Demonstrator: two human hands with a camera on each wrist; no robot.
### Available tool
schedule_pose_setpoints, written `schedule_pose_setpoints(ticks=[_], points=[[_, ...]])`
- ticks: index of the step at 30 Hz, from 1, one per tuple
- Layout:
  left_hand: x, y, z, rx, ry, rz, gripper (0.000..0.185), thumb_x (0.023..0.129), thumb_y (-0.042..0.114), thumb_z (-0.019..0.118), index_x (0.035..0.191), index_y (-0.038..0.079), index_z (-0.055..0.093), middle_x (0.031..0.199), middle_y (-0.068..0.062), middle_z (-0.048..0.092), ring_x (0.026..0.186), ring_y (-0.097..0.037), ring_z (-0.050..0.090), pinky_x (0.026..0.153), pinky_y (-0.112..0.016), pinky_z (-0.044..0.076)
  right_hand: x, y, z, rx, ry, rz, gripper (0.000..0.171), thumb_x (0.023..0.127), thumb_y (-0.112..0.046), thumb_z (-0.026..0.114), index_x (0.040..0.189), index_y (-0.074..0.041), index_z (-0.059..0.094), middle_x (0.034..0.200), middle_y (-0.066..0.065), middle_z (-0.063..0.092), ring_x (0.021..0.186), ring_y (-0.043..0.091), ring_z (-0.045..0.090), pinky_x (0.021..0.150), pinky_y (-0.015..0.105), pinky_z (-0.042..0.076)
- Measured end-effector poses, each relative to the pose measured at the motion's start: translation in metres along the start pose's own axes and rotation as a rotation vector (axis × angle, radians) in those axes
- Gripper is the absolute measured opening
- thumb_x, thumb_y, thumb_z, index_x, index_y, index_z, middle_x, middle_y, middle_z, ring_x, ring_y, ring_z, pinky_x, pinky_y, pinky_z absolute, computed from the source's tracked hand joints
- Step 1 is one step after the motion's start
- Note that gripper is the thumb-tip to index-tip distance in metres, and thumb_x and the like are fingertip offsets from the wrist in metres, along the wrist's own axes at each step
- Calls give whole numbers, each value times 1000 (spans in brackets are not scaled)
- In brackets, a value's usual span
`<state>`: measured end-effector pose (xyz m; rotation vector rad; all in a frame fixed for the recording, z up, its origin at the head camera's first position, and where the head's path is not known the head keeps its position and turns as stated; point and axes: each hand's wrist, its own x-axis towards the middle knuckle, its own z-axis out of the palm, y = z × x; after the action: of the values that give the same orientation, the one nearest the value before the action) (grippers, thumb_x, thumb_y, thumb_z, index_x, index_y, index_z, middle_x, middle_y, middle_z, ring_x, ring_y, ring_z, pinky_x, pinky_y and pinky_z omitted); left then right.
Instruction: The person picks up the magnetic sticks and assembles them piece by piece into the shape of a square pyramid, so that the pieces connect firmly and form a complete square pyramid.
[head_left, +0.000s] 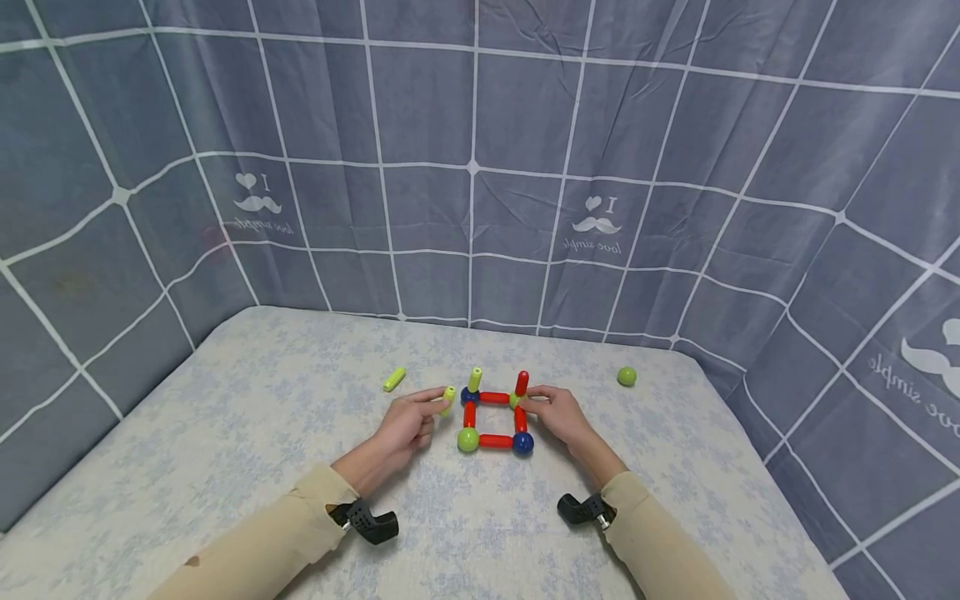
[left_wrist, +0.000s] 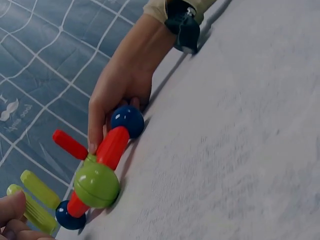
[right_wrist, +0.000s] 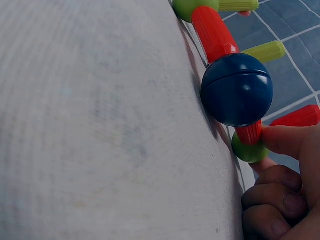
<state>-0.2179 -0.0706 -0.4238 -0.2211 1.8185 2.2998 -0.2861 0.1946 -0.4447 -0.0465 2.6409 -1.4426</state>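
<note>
A square frame of red rods (head_left: 496, 442) and balls lies on the table, with a green ball (head_left: 468, 440) and a blue ball (head_left: 522, 443) at its near corners. From the blue ball (head_left: 470, 396) at the far left a lime rod (head_left: 475, 379) stands up. At the far right corner a red rod (head_left: 522, 382) rises from another green ball (right_wrist: 248, 150). The right hand (head_left: 558, 412) pinches that ball between thumb and fingers. Left of the frame, the left hand (head_left: 405, 425) holds a second lime rod (head_left: 449, 395) upright in its fingertips, beside the standing one.
Behind the left hand, a loose lime rod (head_left: 394, 379) lies on the patterned tablecloth (head_left: 300, 400). A loose green ball (head_left: 627, 377) sits at the far right. Blue-grey curtains (head_left: 480, 208) with white lines hang behind the table and on both sides.
</note>
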Motion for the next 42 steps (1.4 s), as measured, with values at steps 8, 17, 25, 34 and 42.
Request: schedule_pose_setpoints(ticks=[8,17,25,34,42], points=[[-9,1,8,-47,-103,-34,50,98,10,61,147,4,50,57,10,28,44,-4,20,43,-19,21,1,1,1,-4,6,6,32,91,-30,71,118,-12,74,132,10,64,107,23,58,91,40,48],[-12,-4,16,-89,-176,-49,54,98,9,61,150,3,45,54,11,27,43,-3,20,43,-19,21,-1,0,-1,0,5,-5,34,91,-30,72,120,-11,74,135,12,63,114,25,58,96,44,47],[-14,-9,23,-31,-184,-63,53,99,13,63,149,7,48,58,10,30,45,-5,21,43,-20,22,-2,-1,-1,7,3,-8,34,91,-31,72,120,-12,74,133,11,64,112,25,59,94,43,48],[-15,-11,24,53,-164,-24,52,96,15,67,146,6,53,57,9,29,46,-6,20,44,-21,21,-2,-1,-1,21,0,0,34,91,-30,72,120,-12,74,135,11,63,117,26,58,98,47,47],[-13,-13,26,440,51,95,30,81,16,81,110,10,77,73,2,44,61,-12,33,54,-27,27,0,1,-1,8,-2,-7,45,91,-32,72,132,-14,68,145,14,56,130,32,54,105,52,44]])
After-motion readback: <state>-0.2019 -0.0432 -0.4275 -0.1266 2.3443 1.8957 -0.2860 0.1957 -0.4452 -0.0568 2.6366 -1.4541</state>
